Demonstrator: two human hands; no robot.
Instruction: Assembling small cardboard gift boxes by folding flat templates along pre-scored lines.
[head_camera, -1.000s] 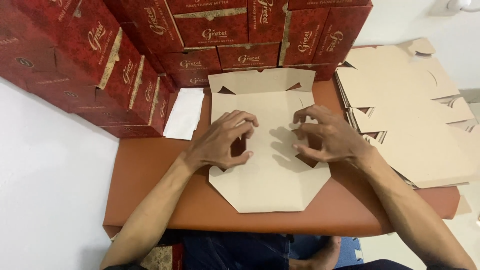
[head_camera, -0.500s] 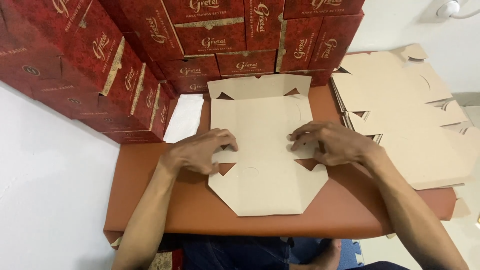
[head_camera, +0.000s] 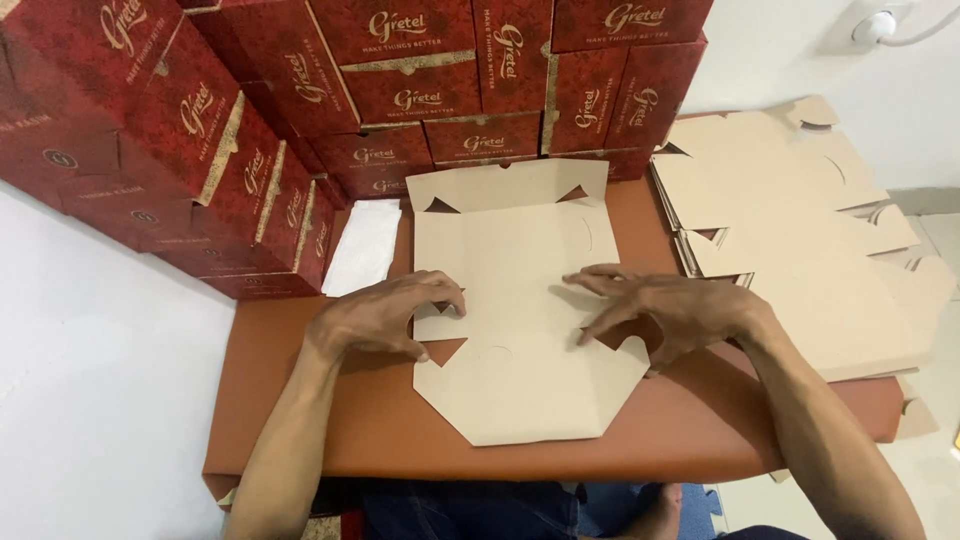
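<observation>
A flat, die-cut tan cardboard box blank (head_camera: 525, 300) lies unfolded on a brown table top (head_camera: 300, 420), its far flap bent up toward the red boxes. My left hand (head_camera: 385, 318) rests on the blank's left edge, fingertips on the small side flap by a triangular notch. My right hand (head_camera: 665, 310) presses on the right edge with fingers spread, thumb side near the right flap. Neither hand has closed around the card.
Stacked red printed cartons (head_camera: 400, 90) wall in the back and left of the table. A pile of more flat tan blanks (head_camera: 800, 240) lies at the right. A white folded sheet (head_camera: 365, 248) lies left of the blank. White wall and a power socket (head_camera: 870, 25) sit at top right.
Both hands moved from the blank's middle outward to its left and right edges. The view has shifted closer and the blank now lies flatter.
</observation>
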